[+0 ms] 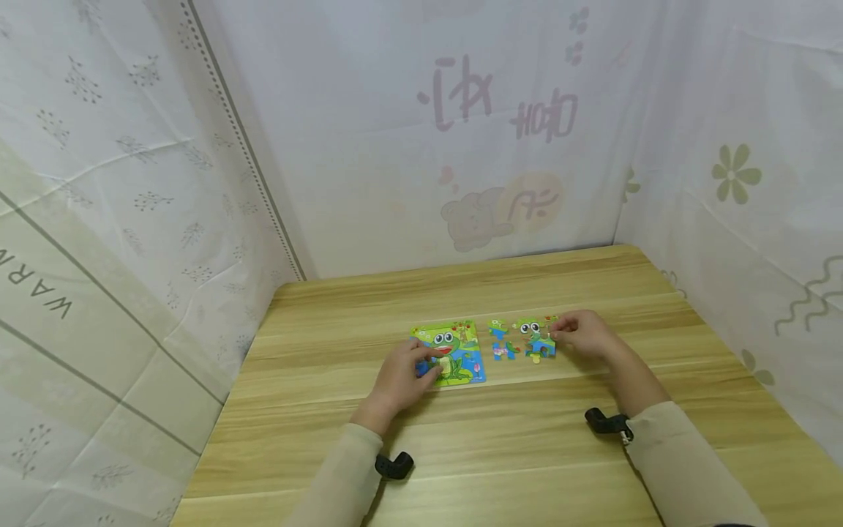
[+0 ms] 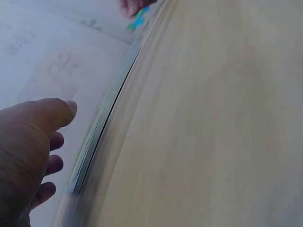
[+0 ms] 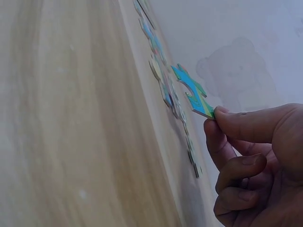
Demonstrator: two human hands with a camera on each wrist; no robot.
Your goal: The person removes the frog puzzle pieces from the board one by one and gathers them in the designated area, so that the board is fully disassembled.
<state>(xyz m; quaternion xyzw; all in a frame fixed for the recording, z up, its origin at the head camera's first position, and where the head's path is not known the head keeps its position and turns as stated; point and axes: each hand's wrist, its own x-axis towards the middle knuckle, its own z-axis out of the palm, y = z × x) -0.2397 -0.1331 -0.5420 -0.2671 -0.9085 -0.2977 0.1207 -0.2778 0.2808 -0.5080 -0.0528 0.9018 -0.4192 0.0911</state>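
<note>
A square frog picture board [image 1: 461, 350] lies on the table, with my left hand [image 1: 403, 373] resting over its left part. In the left wrist view the thumb and fingers of my left hand [image 2: 28, 146] are relaxed beside the board's edge [image 2: 102, 123]. My right hand [image 1: 586, 335] pinches a blue and green puzzle piece [image 1: 543, 347] by its edge. That piece [image 3: 191, 92] is held between thumb and index finger of my right hand [image 3: 260, 156], lifted off the table. Other pieces [image 1: 506, 351] lie right of the board, one group showing the frog's eyes [image 1: 530, 327].
The wooden table [image 1: 487, 439] has white patterned cloth [image 1: 369, 146] hanging behind it and at both sides. Black wrist devices [image 1: 395, 466] sit at both sleeves.
</note>
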